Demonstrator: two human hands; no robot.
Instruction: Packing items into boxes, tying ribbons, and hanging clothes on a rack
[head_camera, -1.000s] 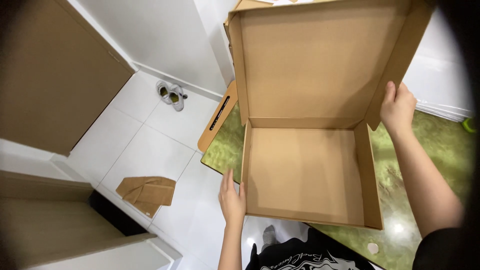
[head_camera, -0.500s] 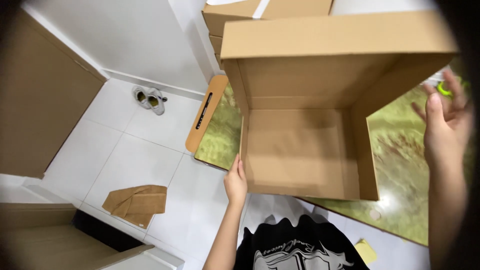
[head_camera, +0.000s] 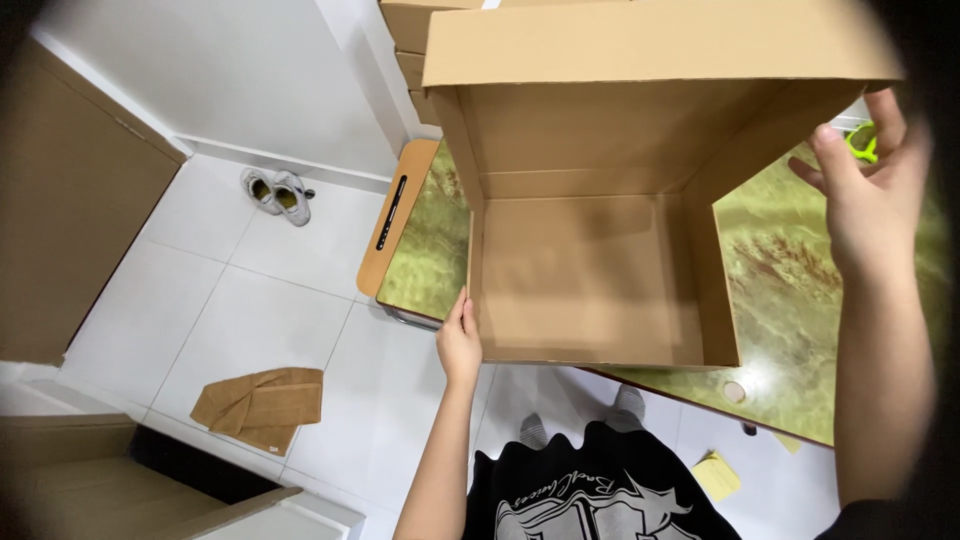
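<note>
An open brown cardboard box (head_camera: 590, 270) rests on a green marble table (head_camera: 800, 290), its lid (head_camera: 650, 40) folded up and tipped toward me. My left hand (head_camera: 458, 340) grips the box's left wall at the near corner. My right hand (head_camera: 865, 200) hovers with fingers spread at the right end of the lid, beside its slanted side flap, holding nothing. The box is empty inside.
More cardboard boxes (head_camera: 405, 40) are stacked behind the lid. A flat cardboard piece with a slot (head_camera: 392, 215) leans on the table's left edge. A pair of shoes (head_camera: 275, 192), a brown cloth (head_camera: 262, 405) and a yellow note (head_camera: 718, 475) lie on the white tiled floor. A green object (head_camera: 862, 142) sits by my right hand.
The lid has swung from lying open at the back up and over toward me. My right hand let go of its right edge and now hovers open; my left hand stayed at the left wall.
</note>
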